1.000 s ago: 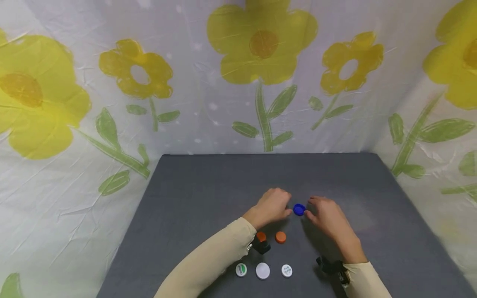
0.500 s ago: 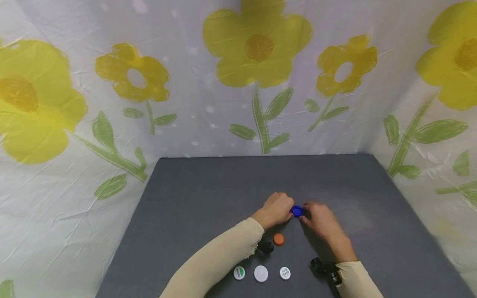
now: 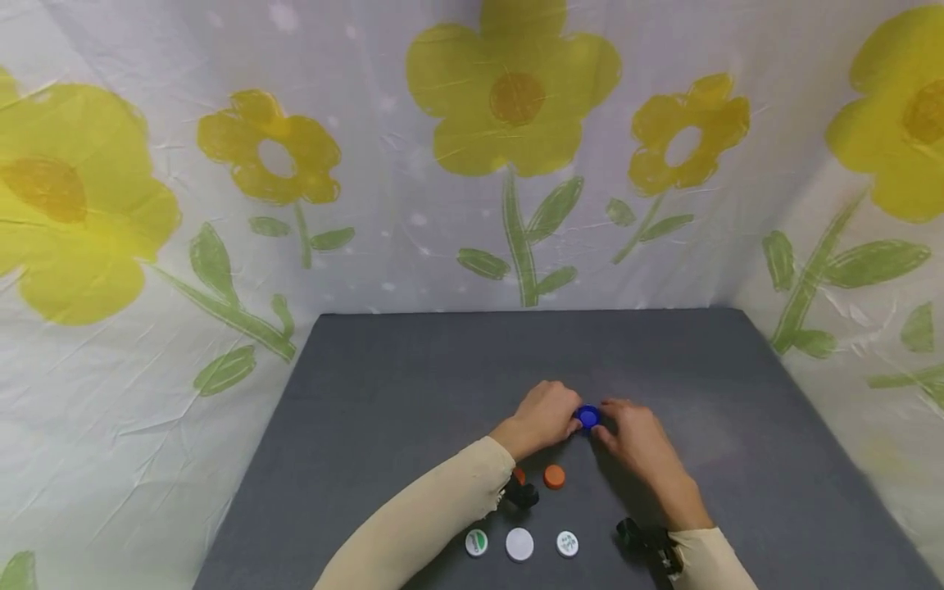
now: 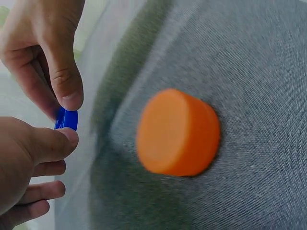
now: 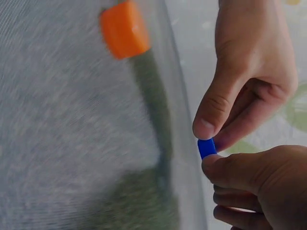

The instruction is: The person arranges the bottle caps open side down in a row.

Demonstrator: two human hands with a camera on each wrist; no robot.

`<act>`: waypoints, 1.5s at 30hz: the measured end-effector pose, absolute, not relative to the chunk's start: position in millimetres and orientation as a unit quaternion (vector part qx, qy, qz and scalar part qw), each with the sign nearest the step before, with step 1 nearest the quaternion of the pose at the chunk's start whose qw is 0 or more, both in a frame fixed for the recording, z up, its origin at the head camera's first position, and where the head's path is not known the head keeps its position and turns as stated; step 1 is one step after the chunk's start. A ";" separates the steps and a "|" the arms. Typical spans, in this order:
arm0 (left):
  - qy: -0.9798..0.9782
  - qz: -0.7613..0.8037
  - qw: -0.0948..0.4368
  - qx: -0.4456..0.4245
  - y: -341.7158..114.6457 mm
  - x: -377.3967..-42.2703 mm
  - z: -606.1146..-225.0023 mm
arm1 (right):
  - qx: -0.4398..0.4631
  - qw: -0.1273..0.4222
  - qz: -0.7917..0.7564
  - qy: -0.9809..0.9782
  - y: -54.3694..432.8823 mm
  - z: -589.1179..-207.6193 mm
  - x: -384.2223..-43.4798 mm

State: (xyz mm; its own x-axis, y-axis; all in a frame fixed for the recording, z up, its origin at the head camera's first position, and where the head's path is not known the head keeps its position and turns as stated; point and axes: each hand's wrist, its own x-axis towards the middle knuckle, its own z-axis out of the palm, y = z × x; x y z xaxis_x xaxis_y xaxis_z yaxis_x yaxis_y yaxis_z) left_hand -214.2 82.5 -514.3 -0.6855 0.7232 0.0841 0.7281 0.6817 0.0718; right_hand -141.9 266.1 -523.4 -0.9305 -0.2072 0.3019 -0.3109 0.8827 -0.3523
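A small blue bottle cap [image 3: 587,416] is pinched between both hands, its hollow side facing up in the head view. My left hand [image 3: 547,416] grips its left edge with thumb and fingers. From the right, my right hand [image 3: 640,438] pinches the opposite edge. In the left wrist view the blue cap [image 4: 67,120] sits between the two thumb tips, partly covered by them. Both thumbs also meet the blue cap [image 5: 206,148] in the right wrist view. There it appears raised off the table, edge on.
Nearer than the hands lies an orange cap [image 3: 555,477]; a second orange cap [image 3: 519,475] is partly hidden by the left wrist camera. In front stand a green-printed white cap [image 3: 476,542], a plain white cap [image 3: 519,544] and a white cap with print [image 3: 567,543].
The left hand has moved right to the blue cap and taken hold of it. The right hand has closed in too. Over the last half second both hands stay nearly in place.
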 end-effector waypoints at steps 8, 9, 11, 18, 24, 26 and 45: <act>-0.906 -0.098 0.077 -0.404 59.9 -204.1 -491.8 | 0.161 0.194 0.237 -0.938 256.7 -502.5 -135.0; -0.905 -0.101 0.086 -0.404 56.7 -202.2 -488.1 | 0.163 0.200 0.243 -0.935 255.1 -500.0 -134.1; -0.903 -0.108 0.100 -0.404 50.3 -198.2 -481.0 | 0.167 0.210 0.251 -0.930 252.2 -496.1 -132.5; -0.897 -0.129 0.134 -0.400 27.6 -182.5 -466.2 | 0.187 0.237 0.280 -0.911 242.3 -489.7 -127.8; -0.897 -0.127 0.144 -0.399 6.9 -166.0 -461.1 | 0.215 0.229 0.309 -0.898 231.0 -491.0 -123.0; -0.896 -0.120 0.147 -0.401 -0.2 -160.8 -460.2 | 0.224 0.222 0.316 -0.895 226.1 -491.5 -120.8; -0.839 -0.289 0.207 -0.412 -61.3 -138.1 -468.1 | 0.209 0.018 0.516 -0.830 186.2 -479.8 -113.9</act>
State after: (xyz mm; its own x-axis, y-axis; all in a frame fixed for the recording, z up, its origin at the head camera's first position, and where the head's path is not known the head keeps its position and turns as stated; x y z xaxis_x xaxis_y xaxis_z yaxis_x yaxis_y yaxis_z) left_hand -138.1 -61.3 -468.1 -0.5758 0.5715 0.5847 0.8103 0.4940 0.3152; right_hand -113.9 186.2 -479.8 -0.9117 -0.3292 0.2459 -0.3662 0.3794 -0.8497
